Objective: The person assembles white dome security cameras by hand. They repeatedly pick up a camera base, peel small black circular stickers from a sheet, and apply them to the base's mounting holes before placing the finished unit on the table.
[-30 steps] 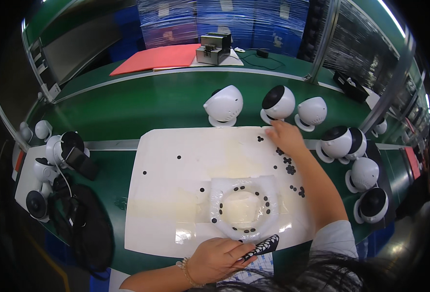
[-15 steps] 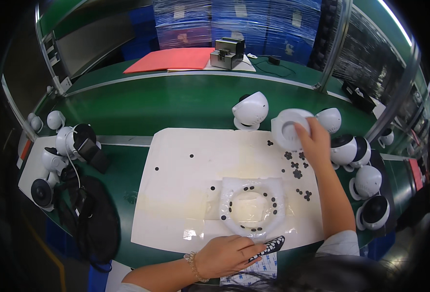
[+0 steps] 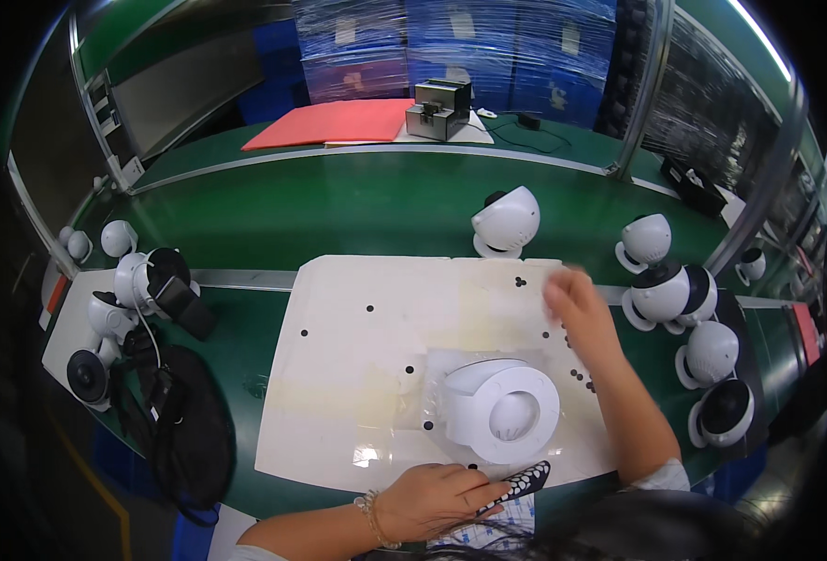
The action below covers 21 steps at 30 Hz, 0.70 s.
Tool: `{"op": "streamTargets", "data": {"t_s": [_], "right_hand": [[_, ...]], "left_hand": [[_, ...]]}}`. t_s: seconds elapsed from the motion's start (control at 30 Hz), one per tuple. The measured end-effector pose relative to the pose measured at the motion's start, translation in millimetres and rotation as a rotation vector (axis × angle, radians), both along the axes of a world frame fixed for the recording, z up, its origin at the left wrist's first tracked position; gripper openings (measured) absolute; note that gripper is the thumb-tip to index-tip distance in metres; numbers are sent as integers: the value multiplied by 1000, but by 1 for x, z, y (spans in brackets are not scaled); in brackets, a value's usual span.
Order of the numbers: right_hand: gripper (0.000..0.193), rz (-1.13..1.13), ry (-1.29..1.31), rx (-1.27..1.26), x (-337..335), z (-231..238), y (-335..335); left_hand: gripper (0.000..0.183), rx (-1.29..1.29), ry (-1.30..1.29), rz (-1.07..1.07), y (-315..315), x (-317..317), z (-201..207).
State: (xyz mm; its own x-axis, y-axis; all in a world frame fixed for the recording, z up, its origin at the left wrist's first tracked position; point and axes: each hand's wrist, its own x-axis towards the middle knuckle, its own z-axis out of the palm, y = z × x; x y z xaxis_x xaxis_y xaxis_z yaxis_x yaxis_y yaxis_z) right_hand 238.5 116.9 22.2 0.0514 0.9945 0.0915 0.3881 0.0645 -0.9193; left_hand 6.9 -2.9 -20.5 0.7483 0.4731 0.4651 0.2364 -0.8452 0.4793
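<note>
Housing (image 3: 499, 411) lies between left hand (image 3: 432, 500) gripping patterned strip (image 3: 528, 480) and half-curled right hand (image 3: 576, 301), contents too blurred to tell.

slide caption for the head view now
White device, base toward camera, on a translucent pad; left hand holding a patterned strip; right hand blurred near the white board.

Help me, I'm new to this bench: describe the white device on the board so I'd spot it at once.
On the green bench lies a large cream board. Near its front edge, right of middle, the device rests on a translucent pad, just beyond the left hand. Unlike the devices standing to its right, it shows its ring-shaped base.
</note>
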Motion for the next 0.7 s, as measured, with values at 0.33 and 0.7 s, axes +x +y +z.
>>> {"op": "streamTargets", "data": {"t_s": [0.33,0.7], "right_hand": [[88,-427,-416,569,23,-26,135],[95,-258,-206,486,131,-17,-110]], "left_hand": [[31,-79,19,-77,3,2,-5],[21,-157,-37,50,-1,7,2]]}}
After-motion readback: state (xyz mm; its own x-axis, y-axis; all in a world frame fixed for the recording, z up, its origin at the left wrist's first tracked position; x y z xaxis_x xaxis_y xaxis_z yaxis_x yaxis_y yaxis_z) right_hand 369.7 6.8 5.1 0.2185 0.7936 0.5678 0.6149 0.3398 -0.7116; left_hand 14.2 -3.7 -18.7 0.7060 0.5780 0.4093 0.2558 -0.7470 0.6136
